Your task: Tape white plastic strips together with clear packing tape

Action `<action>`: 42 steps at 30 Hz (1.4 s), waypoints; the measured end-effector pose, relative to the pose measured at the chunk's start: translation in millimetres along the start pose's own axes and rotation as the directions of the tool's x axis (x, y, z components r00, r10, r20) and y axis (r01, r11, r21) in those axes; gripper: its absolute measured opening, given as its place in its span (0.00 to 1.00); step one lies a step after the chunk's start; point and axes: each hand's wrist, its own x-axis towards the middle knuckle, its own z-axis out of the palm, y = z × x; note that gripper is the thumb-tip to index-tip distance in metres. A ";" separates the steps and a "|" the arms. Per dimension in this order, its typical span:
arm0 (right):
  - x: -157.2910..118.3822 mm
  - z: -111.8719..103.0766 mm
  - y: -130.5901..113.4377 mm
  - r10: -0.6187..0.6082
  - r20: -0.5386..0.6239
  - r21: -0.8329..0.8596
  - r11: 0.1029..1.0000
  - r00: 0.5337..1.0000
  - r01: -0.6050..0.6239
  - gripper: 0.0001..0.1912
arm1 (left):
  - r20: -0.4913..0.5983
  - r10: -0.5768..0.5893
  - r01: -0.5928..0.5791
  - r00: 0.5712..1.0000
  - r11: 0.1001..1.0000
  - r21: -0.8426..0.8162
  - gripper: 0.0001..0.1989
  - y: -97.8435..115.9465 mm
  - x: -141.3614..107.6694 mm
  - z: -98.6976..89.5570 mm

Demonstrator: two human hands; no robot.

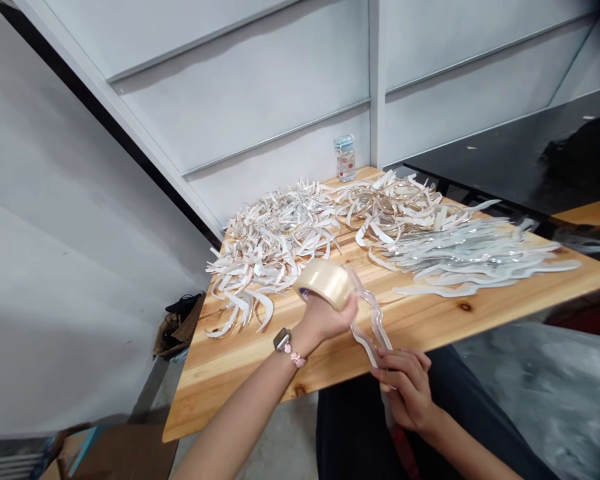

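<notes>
My left hand (325, 319), with a watch and a pink bracelet on its wrist, is closed at the front middle of the wooden table. A wide roll of clear packing tape (325, 279) sits over its fingers, which are mostly hidden behind it. A pair of wavy translucent plastic strips (376, 319) runs from beside this hand down to my right hand (407, 387). The right fingers are pinched round the strips' lower ends, just off the table's front edge. Whether the left fingers also grip the strips' upper part is hard to make out.
Tangled white curved strips (275, 233) cover the table's left back, and another tangle (395, 203) lies at centre back. A flat stack of translucent wavy strips (475, 257) lies on the right. A water bottle (345, 159) stands at the back. Cardboard boxes (120, 453) are on the floor.
</notes>
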 end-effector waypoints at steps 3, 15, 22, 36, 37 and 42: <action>0.0 -0.6 -0.2 0.016 0.005 0.003 1.000 1.000 -0.016 0.15 | -0.057 -0.037 0.038 0.998 0.999 0.016 0.14 -2.9 -0.2 5.1; 3.5 -0.4 -2.6 0.021 0.003 0.022 1.000 1.000 -0.021 0.16 | -0.006 -0.001 0.001 1.000 0.999 -0.040 0.15 -10.6 6.4 8.7; 2.1 0.5 -1.4 0.000 0.005 0.013 1.000 1.000 0.000 0.16 | 0.060 0.089 -0.089 0.994 0.996 -0.007 0.12 -15.9 14.7 14.0; -2.8 1.3 -0.4 0.017 -0.008 0.009 1.000 1.000 -0.017 0.14 | -0.047 0.053 -0.056 0.997 0.996 -0.066 0.14 -19.4 16.2 9.7; -3.1 1.0 -0.2 0.020 0.000 0.010 1.000 1.000 -0.020 0.15 | -0.059 0.036 -0.040 0.998 0.997 -0.067 0.15 -19.6 16.1 10.0; -3.2 0.5 -0.2 0.007 0.008 -0.004 1.000 1.000 -0.007 0.14 | 0.202 0.298 -0.309 0.933 0.951 0.025 0.16 -9.7 13.7 16.5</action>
